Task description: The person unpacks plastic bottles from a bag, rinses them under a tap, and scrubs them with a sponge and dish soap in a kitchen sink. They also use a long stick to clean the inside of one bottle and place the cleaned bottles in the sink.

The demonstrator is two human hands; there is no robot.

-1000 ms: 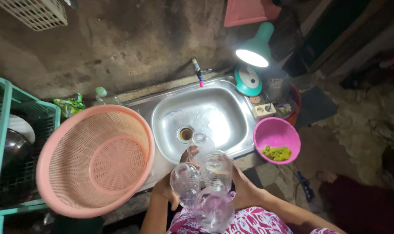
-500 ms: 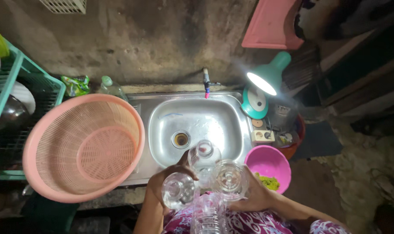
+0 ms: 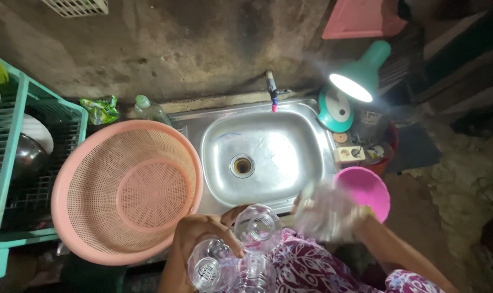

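Note:
My left hand [image 3: 205,236] clasps a cluster of clear drinking glasses [image 3: 241,252] against my patterned clothing, just below the front edge of the steel sink [image 3: 268,157]. My right hand [image 3: 333,214] is blurred with motion at the sink's front right corner and grips another clear glass [image 3: 317,209], partly in front of the magenta bowl [image 3: 368,190]. The sink basin holds nothing; its drain [image 3: 242,165] shows in the middle.
A large pink plastic basket [image 3: 124,192] sits left of the sink. A green dish rack [image 3: 18,157] with bowls stands at far left. A lit teal lamp [image 3: 355,87], a tap [image 3: 272,89], a bottle [image 3: 148,108] and a small socket box [image 3: 349,154] ring the sink.
My right hand has pulled one glass out of the cluster and swung it right, toward the magenta bowl. The view has shifted so the sink sits higher in frame.

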